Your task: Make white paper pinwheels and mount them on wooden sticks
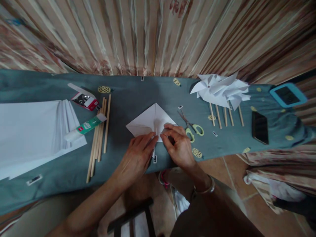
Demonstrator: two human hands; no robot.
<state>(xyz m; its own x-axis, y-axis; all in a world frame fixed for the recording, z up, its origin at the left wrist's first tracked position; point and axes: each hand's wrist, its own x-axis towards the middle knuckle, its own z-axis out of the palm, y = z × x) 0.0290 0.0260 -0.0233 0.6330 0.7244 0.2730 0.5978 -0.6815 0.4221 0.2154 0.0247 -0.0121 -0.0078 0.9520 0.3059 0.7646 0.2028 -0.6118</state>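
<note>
A square of white paper [155,115] lies cornerwise on the cloth-covered table, with crease lines crossing it. My left hand [140,151] bends over its lower left side, fingers closed and pressed on the paper near the middle. My right hand [179,143] pinches at the lower right part of the same sheet, its fingertips close to those of the left. The paper's lower corner is partly hidden by my hands. Just right of the sheet lie scissors [190,126] with light green handles, their blades slightly apart.
White paper pinwheels [222,90] on sticks lie at the right. Farther right are a dark phone [260,127] and a blue-framed device [288,94]. Leftward are wooden sticks [107,123], a green-and-white glue box [86,126], a small red box [85,100] and stacked paper [29,135].
</note>
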